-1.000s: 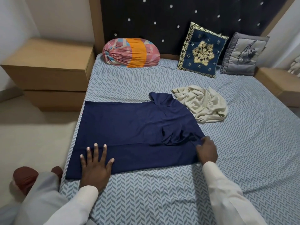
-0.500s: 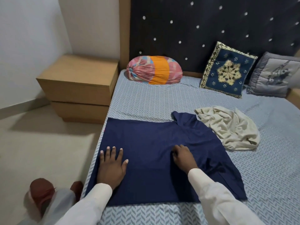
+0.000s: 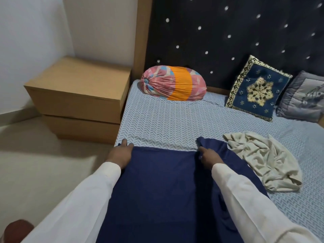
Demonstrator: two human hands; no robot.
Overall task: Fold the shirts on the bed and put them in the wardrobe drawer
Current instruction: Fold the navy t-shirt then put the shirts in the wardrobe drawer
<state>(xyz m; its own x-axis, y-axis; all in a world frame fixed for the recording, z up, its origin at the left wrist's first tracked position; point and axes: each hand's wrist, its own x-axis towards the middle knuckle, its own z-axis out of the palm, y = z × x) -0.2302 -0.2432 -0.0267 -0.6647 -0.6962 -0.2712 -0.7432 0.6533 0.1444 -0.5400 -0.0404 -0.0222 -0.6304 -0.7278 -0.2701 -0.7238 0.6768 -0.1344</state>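
A navy shirt [image 3: 157,186] lies spread flat on the near part of the bed [image 3: 166,123], with one sleeve folded in on its right side. My left hand [image 3: 121,153] is at the shirt's far left corner, fingers curled on the fabric edge. Along the same far edge, beside the raised collar part, my right hand [image 3: 208,157] pinches the cloth. A crumpled cream shirt [image 3: 263,158] sits on the sheet just right of the navy one. No wardrobe or drawer is in view.
A wooden bedside cabinet [image 3: 78,88] stands left of the bed on the beige floor. At the dark studded headboard [image 3: 228,32] lie a pink-orange bolster [image 3: 173,83], a blue embroidered cushion [image 3: 257,88] and a grey cushion [image 3: 303,100].
Both hands moved from the near and middle parts of the navy shirt to its far edge. The view swung left and closer to the shirt.
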